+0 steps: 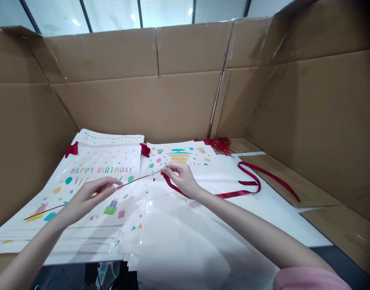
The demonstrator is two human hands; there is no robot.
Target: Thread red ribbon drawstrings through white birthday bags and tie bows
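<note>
My left hand (pixel 88 195) has its thumb and fingers closed on a thin, dark, wire-like rod (pixel 139 177). The rod slants from the lower left up toward my right hand (pixel 181 177). There my fingers pinch its far end together with a dark red ribbon (pixel 233 194). From that pinch the ribbon droops under my right wrist and loops away across the table. Exactly how rod and ribbon meet is hidden by the fingertips. Both hands hover over glossy white plastic bags printed HAPPY BIRTHDAY (pixel 102 161), with coloured gifts and dots.
Tall cardboard walls (pixel 187 104) enclose the back and sides. A second printed bag stack (pixel 178 155) lies right of the first. Red ribbon pieces sit at the left stack's top corners (pixel 71 149). A heap of red strands (pixel 219 145) rests at the back.
</note>
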